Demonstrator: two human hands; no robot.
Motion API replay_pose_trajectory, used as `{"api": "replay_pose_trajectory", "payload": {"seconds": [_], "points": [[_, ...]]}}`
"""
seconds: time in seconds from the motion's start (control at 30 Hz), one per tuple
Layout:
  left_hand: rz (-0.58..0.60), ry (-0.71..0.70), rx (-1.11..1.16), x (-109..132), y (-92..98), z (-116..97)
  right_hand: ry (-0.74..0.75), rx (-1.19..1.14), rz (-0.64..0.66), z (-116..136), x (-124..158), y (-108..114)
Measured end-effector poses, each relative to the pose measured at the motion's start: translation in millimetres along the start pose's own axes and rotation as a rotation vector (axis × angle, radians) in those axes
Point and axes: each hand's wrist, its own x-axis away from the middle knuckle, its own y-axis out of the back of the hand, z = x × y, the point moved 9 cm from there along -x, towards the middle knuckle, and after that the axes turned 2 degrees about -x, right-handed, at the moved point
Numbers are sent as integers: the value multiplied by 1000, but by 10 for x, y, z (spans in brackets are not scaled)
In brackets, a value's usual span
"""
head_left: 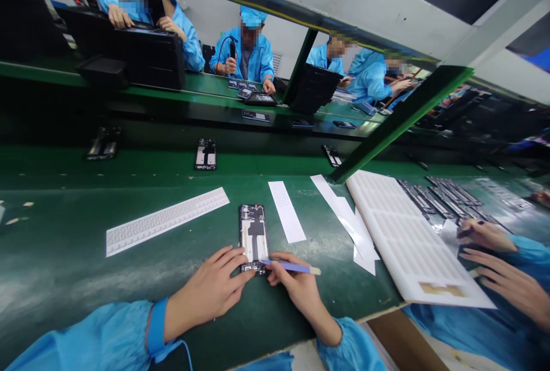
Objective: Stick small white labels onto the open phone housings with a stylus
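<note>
Green table (129, 285) stretches L of the opened phone (254, 230); near edge passes under R forearm. Phone lies btwn L sheet (167, 221) & R sheet (286, 210), both w/ print too small to read. L hand (210, 288): fingers a bit apart, touching phone's L side. R hand (296, 285): fingers clamped on purple stick (292, 268), tip at phone's lower end. White panel (412, 239) & co-worker's hands (511, 279) bound the R side; green post (399, 124) slants up behind.

Phone (256, 227) on workbench (86, 273), one sheet (167, 222) left, another sheet (287, 212) right.
</note>
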Motion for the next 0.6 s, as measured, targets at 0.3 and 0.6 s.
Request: {"api": "replay_pose_trajectory", "payload": {"seconds": [0.3,0.6], "points": [[-15,41,30,-19,21,10,8,71,102,90,33,-96],[-4,52,36,-27,18,16,19,140,145,97,34,-112]]}}
